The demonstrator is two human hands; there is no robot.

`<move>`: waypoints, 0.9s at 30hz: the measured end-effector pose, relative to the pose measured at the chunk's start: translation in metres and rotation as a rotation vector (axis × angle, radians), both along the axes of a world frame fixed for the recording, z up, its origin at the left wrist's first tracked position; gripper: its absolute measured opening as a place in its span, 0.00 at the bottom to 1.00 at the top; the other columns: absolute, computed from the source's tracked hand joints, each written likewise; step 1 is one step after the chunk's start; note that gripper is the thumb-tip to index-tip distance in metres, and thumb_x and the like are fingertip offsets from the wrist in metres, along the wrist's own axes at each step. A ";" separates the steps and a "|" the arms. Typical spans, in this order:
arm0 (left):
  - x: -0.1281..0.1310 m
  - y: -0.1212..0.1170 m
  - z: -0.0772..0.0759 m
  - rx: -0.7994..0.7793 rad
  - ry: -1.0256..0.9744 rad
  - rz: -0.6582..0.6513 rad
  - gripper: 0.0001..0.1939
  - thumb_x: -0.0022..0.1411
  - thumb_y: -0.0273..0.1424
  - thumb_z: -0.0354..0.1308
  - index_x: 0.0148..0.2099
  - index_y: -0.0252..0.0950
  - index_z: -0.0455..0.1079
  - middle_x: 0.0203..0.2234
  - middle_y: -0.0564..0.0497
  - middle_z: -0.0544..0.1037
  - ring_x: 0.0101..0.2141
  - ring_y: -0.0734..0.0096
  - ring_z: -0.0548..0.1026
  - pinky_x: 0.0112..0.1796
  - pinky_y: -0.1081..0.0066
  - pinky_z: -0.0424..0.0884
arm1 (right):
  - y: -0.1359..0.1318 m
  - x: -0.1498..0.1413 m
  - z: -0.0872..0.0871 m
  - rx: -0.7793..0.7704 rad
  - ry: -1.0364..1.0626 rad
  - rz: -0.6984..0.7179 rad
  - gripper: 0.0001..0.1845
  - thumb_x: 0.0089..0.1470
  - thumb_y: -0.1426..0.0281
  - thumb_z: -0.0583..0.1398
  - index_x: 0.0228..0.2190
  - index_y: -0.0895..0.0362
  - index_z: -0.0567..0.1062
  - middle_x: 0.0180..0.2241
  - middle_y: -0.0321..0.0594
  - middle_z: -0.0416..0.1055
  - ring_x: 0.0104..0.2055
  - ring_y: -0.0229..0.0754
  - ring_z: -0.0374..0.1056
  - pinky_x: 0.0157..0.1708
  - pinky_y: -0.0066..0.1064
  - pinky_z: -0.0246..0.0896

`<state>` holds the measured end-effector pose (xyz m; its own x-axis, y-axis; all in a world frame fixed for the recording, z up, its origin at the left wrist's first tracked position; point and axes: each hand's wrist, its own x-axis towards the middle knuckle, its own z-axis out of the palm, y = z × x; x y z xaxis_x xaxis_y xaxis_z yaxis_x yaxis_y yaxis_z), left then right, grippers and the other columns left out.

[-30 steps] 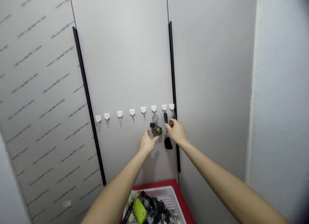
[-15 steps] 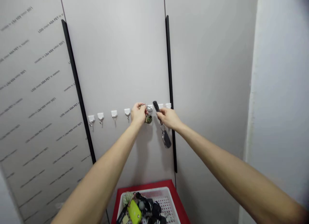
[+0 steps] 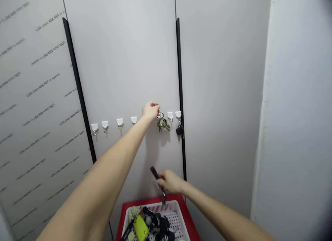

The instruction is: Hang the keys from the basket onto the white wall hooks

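The right hand (image 3: 169, 181) grips a black key strap (image 3: 154, 172), its fingers closed around the middle; the long axis slopes from upper left down toward the white basket (image 3: 182, 218), to which this hand is nearer. The left hand (image 3: 150, 111) pinches the ring of a key bunch (image 3: 164, 124), which hangs below its fingers, near the hook row (image 3: 120, 122).

brassy key bunch (image 3: 164, 123), white basket (image 3: 174, 216)
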<state>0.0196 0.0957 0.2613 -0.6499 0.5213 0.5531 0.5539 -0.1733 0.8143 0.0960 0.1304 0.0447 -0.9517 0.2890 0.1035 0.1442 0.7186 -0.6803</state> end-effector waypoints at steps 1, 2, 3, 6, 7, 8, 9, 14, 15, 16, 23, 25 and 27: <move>-0.003 -0.001 -0.003 0.048 -0.007 -0.019 0.06 0.43 0.24 0.47 0.29 0.32 0.60 0.11 0.59 0.60 0.12 0.84 0.59 0.18 0.79 0.58 | -0.004 0.000 -0.012 0.007 -0.036 0.006 0.09 0.38 0.74 0.48 0.19 0.62 0.67 0.15 0.34 0.62 0.15 0.28 0.54 0.14 0.19 0.46; -0.006 -0.003 -0.006 0.089 -0.008 -0.036 0.07 0.43 0.24 0.47 0.30 0.32 0.60 0.11 0.59 0.60 0.12 0.85 0.59 0.18 0.80 0.58 | -0.006 0.001 -0.023 0.011 -0.070 0.011 0.09 0.38 0.74 0.48 0.19 0.62 0.67 0.14 0.34 0.61 0.15 0.29 0.54 0.14 0.20 0.45; -0.009 -0.005 -0.009 0.123 -0.006 -0.042 0.08 0.44 0.25 0.46 0.31 0.32 0.59 0.12 0.59 0.60 0.13 0.85 0.59 0.19 0.80 0.59 | -0.007 0.001 -0.031 0.007 -0.091 0.015 0.09 0.37 0.73 0.49 0.18 0.62 0.68 0.14 0.34 0.61 0.15 0.29 0.54 0.14 0.20 0.45; -0.014 -0.012 -0.009 0.103 0.050 -0.015 0.10 0.45 0.25 0.45 0.34 0.32 0.59 0.13 0.58 0.61 0.14 0.85 0.60 0.19 0.81 0.59 | 0.003 0.000 -0.026 -0.033 0.048 -0.069 0.11 0.38 0.70 0.50 0.21 0.62 0.69 0.17 0.36 0.64 0.18 0.31 0.56 0.18 0.22 0.50; -0.014 -0.014 -0.007 0.011 0.113 -0.019 0.09 0.45 0.25 0.45 0.33 0.32 0.59 0.13 0.58 0.61 0.14 0.84 0.60 0.19 0.80 0.59 | 0.010 0.001 -0.013 -0.038 0.177 -0.148 0.12 0.38 0.69 0.50 0.24 0.62 0.69 0.20 0.37 0.65 0.20 0.32 0.57 0.20 0.22 0.51; -0.013 -0.015 -0.005 -0.122 0.198 -0.029 0.09 0.45 0.25 0.46 0.32 0.32 0.60 0.13 0.57 0.62 0.15 0.83 0.61 0.20 0.80 0.59 | 0.020 0.002 0.003 -0.034 0.335 -0.262 0.13 0.38 0.68 0.50 0.27 0.62 0.68 0.23 0.39 0.66 0.23 0.33 0.58 0.23 0.23 0.53; -0.013 -0.016 -0.003 -0.268 0.293 -0.033 0.08 0.44 0.25 0.47 0.31 0.33 0.62 0.13 0.57 0.63 0.15 0.82 0.61 0.20 0.79 0.59 | 0.030 0.003 0.022 -0.019 0.479 -0.368 0.14 0.39 0.68 0.50 0.29 0.61 0.68 0.26 0.40 0.66 0.25 0.34 0.59 0.26 0.24 0.54; -0.016 -0.013 0.003 -0.486 0.570 0.259 0.10 0.44 0.28 0.47 0.32 0.39 0.64 0.22 0.53 0.70 0.25 0.75 0.66 0.27 0.74 0.60 | 0.074 0.012 0.100 0.156 0.812 -0.845 0.17 0.36 0.64 0.51 0.31 0.59 0.65 0.30 0.41 0.64 0.28 0.36 0.59 0.29 0.28 0.53; -0.019 -0.012 0.003 -0.463 0.581 0.334 0.10 0.44 0.29 0.47 0.33 0.40 0.63 0.25 0.53 0.70 0.27 0.73 0.67 0.29 0.73 0.60 | 0.078 0.013 0.106 0.177 0.792 -0.870 0.17 0.36 0.63 0.52 0.31 0.58 0.65 0.29 0.40 0.64 0.27 0.36 0.59 0.28 0.29 0.53; -0.023 -0.011 0.001 -0.444 0.581 0.397 0.10 0.44 0.30 0.47 0.33 0.41 0.64 0.27 0.52 0.71 0.29 0.72 0.67 0.30 0.73 0.60 | 0.082 0.013 0.110 0.198 0.758 -0.883 0.17 0.36 0.63 0.52 0.31 0.58 0.65 0.28 0.40 0.64 0.27 0.36 0.59 0.27 0.29 0.53; -0.035 -0.001 -0.010 -0.278 0.334 0.375 0.08 0.43 0.28 0.48 0.30 0.38 0.64 0.24 0.52 0.70 0.26 0.74 0.68 0.27 0.74 0.61 | 0.081 0.010 0.112 0.406 0.600 -0.939 0.13 0.36 0.62 0.51 0.25 0.57 0.67 0.30 0.41 0.63 0.28 0.38 0.59 0.25 0.28 0.51; -0.028 0.004 -0.009 -0.187 0.270 0.211 0.08 0.43 0.27 0.48 0.30 0.36 0.63 0.19 0.53 0.69 0.21 0.78 0.67 0.25 0.76 0.61 | 0.081 0.012 0.116 0.389 0.645 -0.942 0.12 0.38 0.64 0.50 0.25 0.57 0.67 0.28 0.40 0.63 0.27 0.37 0.59 0.26 0.28 0.51; -0.023 0.006 -0.007 -0.091 0.222 0.041 0.08 0.44 0.26 0.48 0.30 0.34 0.62 0.16 0.54 0.67 0.17 0.81 0.65 0.22 0.78 0.61 | 0.083 0.014 0.122 0.335 0.703 -0.892 0.12 0.39 0.65 0.49 0.25 0.58 0.67 0.26 0.38 0.64 0.26 0.36 0.59 0.26 0.27 0.52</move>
